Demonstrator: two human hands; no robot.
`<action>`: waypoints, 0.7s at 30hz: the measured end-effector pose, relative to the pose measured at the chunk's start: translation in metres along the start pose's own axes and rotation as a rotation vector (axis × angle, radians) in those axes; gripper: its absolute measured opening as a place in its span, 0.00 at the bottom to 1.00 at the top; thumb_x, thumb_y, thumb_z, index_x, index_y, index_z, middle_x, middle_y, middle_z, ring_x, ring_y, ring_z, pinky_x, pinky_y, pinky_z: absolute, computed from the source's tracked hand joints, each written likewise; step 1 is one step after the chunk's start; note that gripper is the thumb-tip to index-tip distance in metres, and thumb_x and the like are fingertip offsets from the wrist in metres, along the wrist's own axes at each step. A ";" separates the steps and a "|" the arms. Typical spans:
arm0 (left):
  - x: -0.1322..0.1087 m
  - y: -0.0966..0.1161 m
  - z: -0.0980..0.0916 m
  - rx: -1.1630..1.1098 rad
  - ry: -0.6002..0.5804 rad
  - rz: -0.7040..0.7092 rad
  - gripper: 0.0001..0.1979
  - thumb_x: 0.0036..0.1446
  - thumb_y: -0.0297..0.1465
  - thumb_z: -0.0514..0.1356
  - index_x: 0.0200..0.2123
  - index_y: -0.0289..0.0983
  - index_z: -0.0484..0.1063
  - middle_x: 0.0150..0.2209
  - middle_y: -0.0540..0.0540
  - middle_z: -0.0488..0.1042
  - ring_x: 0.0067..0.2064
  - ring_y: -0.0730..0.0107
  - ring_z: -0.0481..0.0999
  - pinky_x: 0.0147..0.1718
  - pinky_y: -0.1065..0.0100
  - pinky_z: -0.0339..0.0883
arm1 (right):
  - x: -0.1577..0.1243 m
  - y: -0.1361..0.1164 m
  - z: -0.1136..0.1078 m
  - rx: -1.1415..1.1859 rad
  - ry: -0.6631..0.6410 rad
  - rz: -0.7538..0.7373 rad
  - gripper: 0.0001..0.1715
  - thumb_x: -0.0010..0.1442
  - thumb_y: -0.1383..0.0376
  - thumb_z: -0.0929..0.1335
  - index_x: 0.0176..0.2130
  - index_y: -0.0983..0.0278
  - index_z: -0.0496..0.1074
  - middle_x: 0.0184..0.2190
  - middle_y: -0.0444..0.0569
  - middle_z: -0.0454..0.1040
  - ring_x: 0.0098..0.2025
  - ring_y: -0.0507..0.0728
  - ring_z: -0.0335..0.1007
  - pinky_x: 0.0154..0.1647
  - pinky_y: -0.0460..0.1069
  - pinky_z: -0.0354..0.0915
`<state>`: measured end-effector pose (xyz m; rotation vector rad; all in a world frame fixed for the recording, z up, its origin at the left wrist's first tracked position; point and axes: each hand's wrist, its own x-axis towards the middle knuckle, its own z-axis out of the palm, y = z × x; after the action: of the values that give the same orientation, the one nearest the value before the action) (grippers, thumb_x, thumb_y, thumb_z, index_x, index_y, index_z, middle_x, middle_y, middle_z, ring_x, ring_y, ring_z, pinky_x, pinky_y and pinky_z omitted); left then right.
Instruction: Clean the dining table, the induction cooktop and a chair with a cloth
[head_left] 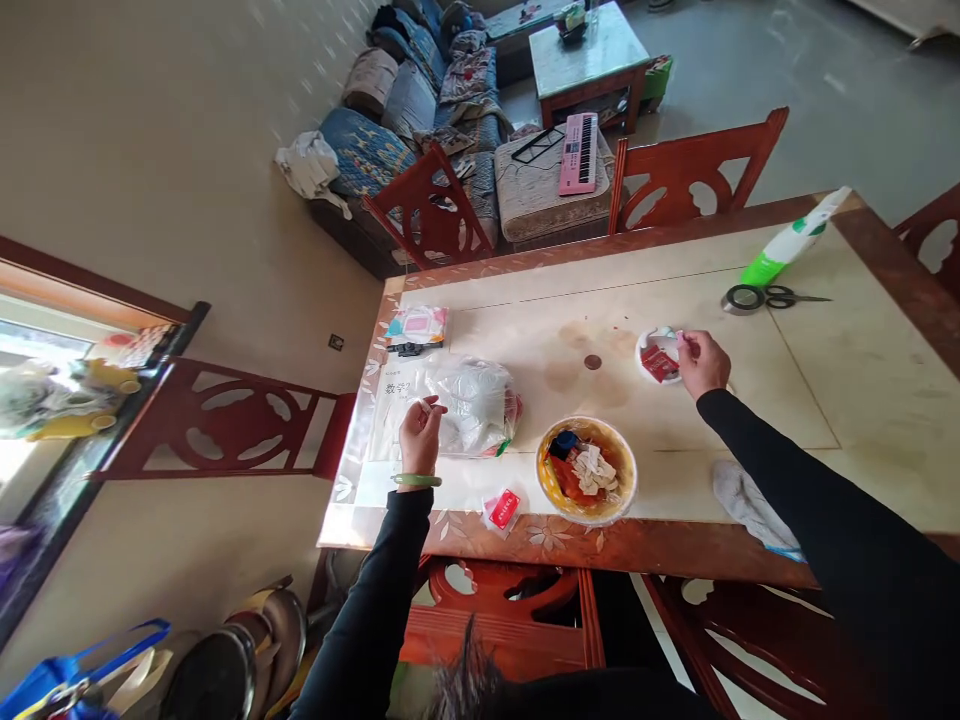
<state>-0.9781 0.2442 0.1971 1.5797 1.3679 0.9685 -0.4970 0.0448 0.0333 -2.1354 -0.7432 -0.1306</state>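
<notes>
My left hand (420, 438), with a green bangle at its wrist, is raised over the left part of the table. Its fingers are pinched together around something small and pale, too small to name. Right beside it lies a clear plastic bag (476, 400) with white contents, partly over a white book (394, 388). My right hand (703, 362) reaches to the rim of a small white bowl (646, 372), thumb and fingers closed. What they pinch there is unclear. A red packet (660, 364) sits in this bowl. Between my hands stands a yellow-patterned, bag-lined bin (551, 488) with crumpled tissue in it.
A red-and-white packet (504, 508) lies near the front edge. A grey cloth (750, 500) is below my right arm. Black scissors (784, 297), a tape roll (742, 298) and a green-white package (787, 245) lie at the far right. Wooden chairs (690, 175) surround the table.
</notes>
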 end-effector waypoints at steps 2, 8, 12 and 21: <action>-0.005 0.001 -0.014 -0.007 0.043 -0.014 0.15 0.52 0.41 0.67 0.38 0.37 0.78 0.39 0.44 0.79 0.39 0.65 0.78 0.44 0.62 0.69 | -0.017 -0.034 -0.008 0.114 -0.018 -0.016 0.20 0.70 0.53 0.66 0.45 0.64 0.81 0.38 0.56 0.85 0.37 0.62 0.78 0.41 0.53 0.72; -0.024 0.005 -0.047 -0.105 0.070 -0.109 0.17 0.51 0.43 0.68 0.38 0.36 0.81 0.22 0.55 0.66 0.27 0.72 0.66 0.31 0.68 0.59 | -0.111 -0.202 -0.002 0.555 -0.658 -0.454 0.16 0.74 0.61 0.65 0.50 0.57 0.83 0.47 0.50 0.86 0.46 0.59 0.82 0.50 0.52 0.74; -0.031 0.010 -0.051 -0.144 0.044 -0.119 0.19 0.51 0.45 0.70 0.38 0.36 0.81 0.22 0.55 0.65 0.26 0.74 0.64 0.29 0.68 0.56 | -0.170 -0.302 0.053 0.500 -0.896 -0.533 0.22 0.68 0.73 0.64 0.50 0.60 0.84 0.46 0.52 0.85 0.46 0.59 0.81 0.50 0.53 0.74; -0.019 0.012 -0.044 -0.170 -0.014 -0.105 0.19 0.52 0.45 0.69 0.39 0.36 0.81 0.29 0.50 0.74 0.31 0.72 0.71 0.33 0.68 0.63 | -0.218 -0.366 0.108 0.373 -0.961 -0.501 0.09 0.50 0.66 0.73 0.24 0.50 0.79 0.24 0.31 0.82 0.35 0.52 0.82 0.46 0.48 0.73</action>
<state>-1.0169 0.2287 0.2239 1.3729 1.3095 0.9806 -0.8944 0.1953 0.1441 -1.5363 -1.6867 0.7628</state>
